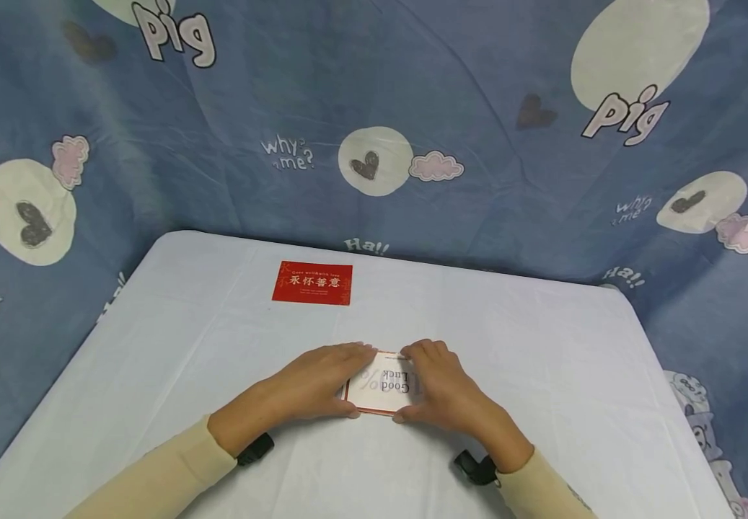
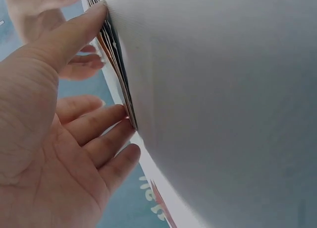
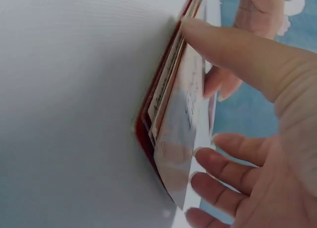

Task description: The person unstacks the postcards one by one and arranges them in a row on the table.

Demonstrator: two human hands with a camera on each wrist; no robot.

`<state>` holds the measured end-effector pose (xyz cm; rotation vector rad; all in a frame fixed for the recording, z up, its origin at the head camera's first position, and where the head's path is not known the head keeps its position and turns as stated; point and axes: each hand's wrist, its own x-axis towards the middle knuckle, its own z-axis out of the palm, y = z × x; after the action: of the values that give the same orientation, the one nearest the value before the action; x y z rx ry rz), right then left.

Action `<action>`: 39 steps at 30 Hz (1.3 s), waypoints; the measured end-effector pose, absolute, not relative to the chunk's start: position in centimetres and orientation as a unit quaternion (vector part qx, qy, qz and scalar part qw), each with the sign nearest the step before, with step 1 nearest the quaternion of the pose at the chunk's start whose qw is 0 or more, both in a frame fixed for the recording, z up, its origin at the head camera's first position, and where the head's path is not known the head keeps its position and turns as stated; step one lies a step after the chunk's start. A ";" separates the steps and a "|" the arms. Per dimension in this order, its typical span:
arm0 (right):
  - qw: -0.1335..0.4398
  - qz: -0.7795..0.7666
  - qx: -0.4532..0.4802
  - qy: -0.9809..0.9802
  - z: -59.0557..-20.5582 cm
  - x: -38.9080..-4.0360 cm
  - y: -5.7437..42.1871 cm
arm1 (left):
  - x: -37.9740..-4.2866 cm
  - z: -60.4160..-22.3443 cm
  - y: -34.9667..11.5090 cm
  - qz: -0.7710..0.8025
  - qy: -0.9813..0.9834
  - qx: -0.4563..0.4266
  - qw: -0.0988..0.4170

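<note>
A small stack of cards (image 1: 381,395) lies flat on the white table, its top card pale with a red border and "Good Luck" printed upside down. My left hand (image 1: 322,378) grips the stack's left end, thumb at the near edge and fingertips at the far edge. From the right, my right hand (image 1: 446,386) holds it the same way. Seen edge-on in the right wrist view, the stack (image 3: 171,124) has layers slightly fanned apart, with a red card at the bottom. The left wrist view shows several thin layers of the stack (image 2: 118,64) between thumb and fingers.
Farther back on the white-covered table (image 1: 510,346) lies a red card (image 1: 312,283) with Chinese characters. A blue printed curtain (image 1: 477,209) hangs behind the table and along its sides. Black wrist devices (image 1: 254,449) sit under both wrists.
</note>
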<state>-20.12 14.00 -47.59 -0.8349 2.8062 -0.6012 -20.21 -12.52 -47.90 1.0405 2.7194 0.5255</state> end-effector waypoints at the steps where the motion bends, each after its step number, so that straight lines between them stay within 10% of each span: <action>1: 0.079 -0.197 -0.280 0.936 -47.6 -20.1 14.0 | -20.2 -47.9 -12.6 0.177 0.915 0.352 0.090; 39: 0.082 -0.152 -0.277 0.945 -47.1 -20.7 13.5 | -20.4 -48.1 -12.6 0.182 0.918 0.337 0.102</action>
<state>-20.66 13.49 -47.09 -0.8260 2.8233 -0.4544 -20.37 -12.60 -48.12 0.9959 2.7098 0.5368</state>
